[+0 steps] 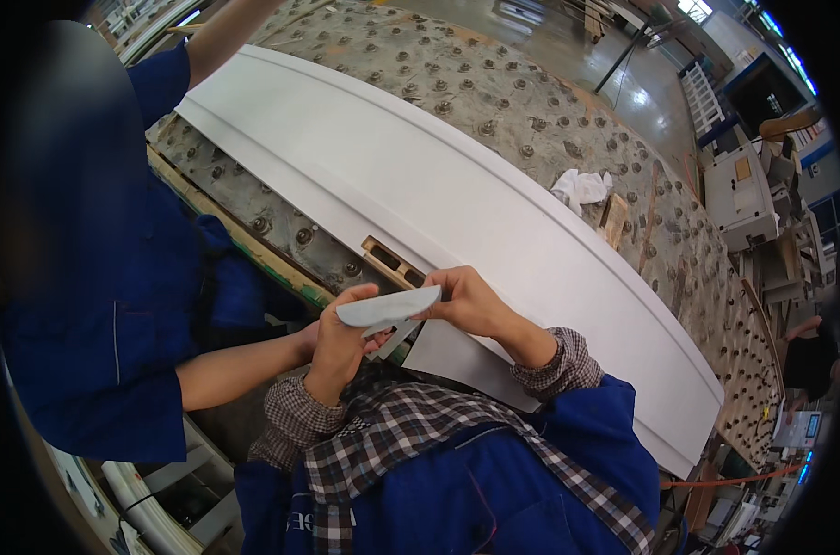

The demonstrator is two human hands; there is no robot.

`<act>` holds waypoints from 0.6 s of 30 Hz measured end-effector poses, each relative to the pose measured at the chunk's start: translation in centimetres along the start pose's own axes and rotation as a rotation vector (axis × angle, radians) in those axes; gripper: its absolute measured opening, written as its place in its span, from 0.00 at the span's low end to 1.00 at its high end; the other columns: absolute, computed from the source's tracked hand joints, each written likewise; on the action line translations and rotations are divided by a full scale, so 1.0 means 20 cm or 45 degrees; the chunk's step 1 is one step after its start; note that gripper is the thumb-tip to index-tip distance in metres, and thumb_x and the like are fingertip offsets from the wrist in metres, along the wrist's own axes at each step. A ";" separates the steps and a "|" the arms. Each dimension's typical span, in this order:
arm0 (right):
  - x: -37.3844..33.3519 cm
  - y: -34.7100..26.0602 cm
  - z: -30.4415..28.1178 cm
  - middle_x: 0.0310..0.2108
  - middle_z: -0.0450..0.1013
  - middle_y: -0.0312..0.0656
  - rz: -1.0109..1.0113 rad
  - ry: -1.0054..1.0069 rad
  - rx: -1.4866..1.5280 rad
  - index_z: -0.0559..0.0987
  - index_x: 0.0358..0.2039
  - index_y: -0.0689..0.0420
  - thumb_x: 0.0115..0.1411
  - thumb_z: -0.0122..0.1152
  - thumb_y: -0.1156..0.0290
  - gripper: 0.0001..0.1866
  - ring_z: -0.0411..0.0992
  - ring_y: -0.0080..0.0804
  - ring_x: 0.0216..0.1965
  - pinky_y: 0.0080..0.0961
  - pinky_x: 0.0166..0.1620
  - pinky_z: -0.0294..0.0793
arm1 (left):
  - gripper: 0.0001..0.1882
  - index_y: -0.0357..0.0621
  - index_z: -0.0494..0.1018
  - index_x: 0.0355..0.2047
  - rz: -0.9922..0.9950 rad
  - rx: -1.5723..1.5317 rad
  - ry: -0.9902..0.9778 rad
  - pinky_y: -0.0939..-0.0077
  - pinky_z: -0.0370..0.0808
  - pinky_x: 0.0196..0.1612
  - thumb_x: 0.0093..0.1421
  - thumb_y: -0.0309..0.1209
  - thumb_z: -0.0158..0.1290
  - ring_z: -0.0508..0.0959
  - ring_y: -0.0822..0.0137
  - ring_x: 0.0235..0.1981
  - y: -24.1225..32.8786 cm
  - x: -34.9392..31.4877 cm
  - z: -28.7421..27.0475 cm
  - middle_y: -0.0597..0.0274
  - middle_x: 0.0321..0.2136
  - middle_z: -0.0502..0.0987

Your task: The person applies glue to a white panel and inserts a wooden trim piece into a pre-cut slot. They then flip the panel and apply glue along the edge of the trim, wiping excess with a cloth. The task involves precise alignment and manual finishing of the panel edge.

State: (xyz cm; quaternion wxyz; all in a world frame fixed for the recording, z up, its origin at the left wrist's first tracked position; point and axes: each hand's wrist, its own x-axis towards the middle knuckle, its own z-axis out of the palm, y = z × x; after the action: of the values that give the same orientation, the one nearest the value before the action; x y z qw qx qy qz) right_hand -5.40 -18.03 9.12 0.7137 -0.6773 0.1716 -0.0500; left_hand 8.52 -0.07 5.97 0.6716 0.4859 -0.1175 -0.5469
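Between my two hands is a thin, light grey piece point(392, 307) with a rounded end, like a folded sheet; its exact kind I cannot make out. My left hand point(339, 344) is closed around its left end, thumb along the top. Its right end is pinched in the fingers of my right hand point(474, 302). Below and beyond it lies a long white panel point(420, 166) with raised borders. A brown wooden slotted part point(392, 262) shows at the panel's near edge, just past my hands.
Metal studs cover the worktable point(522, 116) under the panel. A white cloth point(582, 188) and a wooden block point(614, 220) lie past its far edge. At my left stands a co-worker in blue point(96, 277), one forearm point(244, 370) reaching close behind my left hand.
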 end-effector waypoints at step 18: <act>0.09 0.02 -0.14 0.29 0.79 0.42 -0.474 0.037 -0.535 0.83 0.40 0.56 0.49 0.67 0.77 0.15 0.75 0.29 0.28 0.24 0.35 0.73 | 0.05 0.36 0.77 0.35 0.190 0.285 0.154 0.87 0.72 0.25 0.59 0.19 0.53 0.77 0.79 0.26 -0.09 0.04 0.02 0.67 0.25 0.78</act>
State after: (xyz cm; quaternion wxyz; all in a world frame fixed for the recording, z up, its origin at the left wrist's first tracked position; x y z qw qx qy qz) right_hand -4.62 -21.23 8.32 0.5335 -0.8295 0.0609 -0.1534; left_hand 7.44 -0.96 4.53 0.6579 0.5798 -0.1727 -0.4486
